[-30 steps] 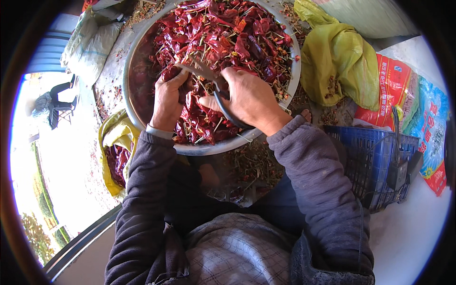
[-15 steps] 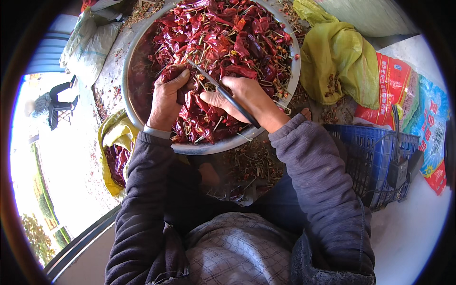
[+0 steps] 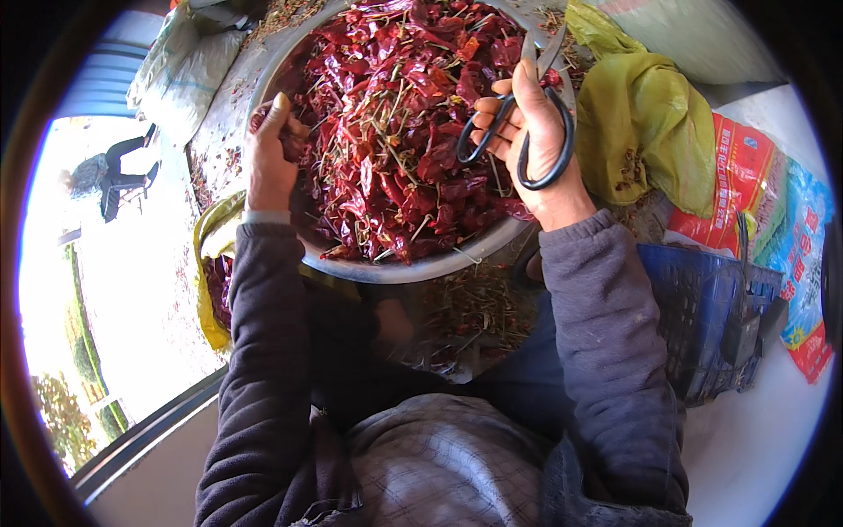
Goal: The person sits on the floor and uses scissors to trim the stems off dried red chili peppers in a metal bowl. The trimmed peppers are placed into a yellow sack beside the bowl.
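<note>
Left fingers (image 3: 295, 147) curl round red chili (image 3: 260, 115), right fingers (image 3: 488, 104) loosely around scissors (image 3: 569, 132); chilies (image 3: 395, 132) heap the basin (image 3: 413, 272).

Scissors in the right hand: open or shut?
Open: the scissors in the right hand show blades parted in a V, and their black handle loops stand apart.

We see wrinkled purple-grey sleeves (image 3: 606, 316) at lower left and right. Bottom centre, we see a checked grey shirt (image 3: 439, 465).
</note>
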`<state>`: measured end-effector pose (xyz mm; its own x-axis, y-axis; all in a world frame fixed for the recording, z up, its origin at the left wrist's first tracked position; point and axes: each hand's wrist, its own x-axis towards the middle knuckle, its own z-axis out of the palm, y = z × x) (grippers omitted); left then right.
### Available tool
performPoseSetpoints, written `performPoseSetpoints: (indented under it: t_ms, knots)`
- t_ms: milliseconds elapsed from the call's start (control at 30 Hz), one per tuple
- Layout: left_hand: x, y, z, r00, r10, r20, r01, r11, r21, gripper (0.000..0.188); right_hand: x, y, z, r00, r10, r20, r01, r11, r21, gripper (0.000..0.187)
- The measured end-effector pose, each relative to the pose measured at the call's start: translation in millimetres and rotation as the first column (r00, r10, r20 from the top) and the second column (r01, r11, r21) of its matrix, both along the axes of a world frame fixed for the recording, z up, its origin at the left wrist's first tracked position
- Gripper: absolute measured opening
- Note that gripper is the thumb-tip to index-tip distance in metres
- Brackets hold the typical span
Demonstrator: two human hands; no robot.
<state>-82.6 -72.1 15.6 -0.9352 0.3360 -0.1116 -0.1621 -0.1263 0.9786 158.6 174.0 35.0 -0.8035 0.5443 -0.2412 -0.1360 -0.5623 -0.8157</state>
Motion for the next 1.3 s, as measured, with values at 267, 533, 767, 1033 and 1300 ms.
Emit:
performPoseSetpoints:
  t_ms: [267,533,767,1033,1300]
  knots:
    - [-86.7,-67.8,-108.8,0.97,0.059,-0.236,-0.24,0.381,-0.893,0.029,3.4,1.9,2.7,0.992,0.102,0.078,-0.1,0.994,-0.034,0.057]
    - [-107.5,-83.1,-174.6,0.949,-0.31,0.049,0.169,0.373,-0.912,0.036,3.7,5.1,0.5,0.985,0.149,0.09,-0.152,0.988,0.019,0.057]
    - [-88.6,-67.7,-111.9,0.969,-0.246,0.0,0.112,0.443,-0.889,0.021,-8.6,-6.6,2.5,0.972,0.197,0.129,-0.21,0.973,0.098,0.062]
    - [-5.1,-25.6,-9.4,0.973,-0.196,-0.118,0.122,0.881,-0.458,0.021,-10.4,-20.6,-1.7,0.934,0.263,0.241,-0.344,0.84,0.42,0.07]
    - [37.8,9.7,11.4,0.976,-0.164,-0.141,0.118,0.95,-0.29,0.024,-5.6,-37.5,-3.0,0.882,0.18,0.435,-0.47,0.29,0.834,0.066]
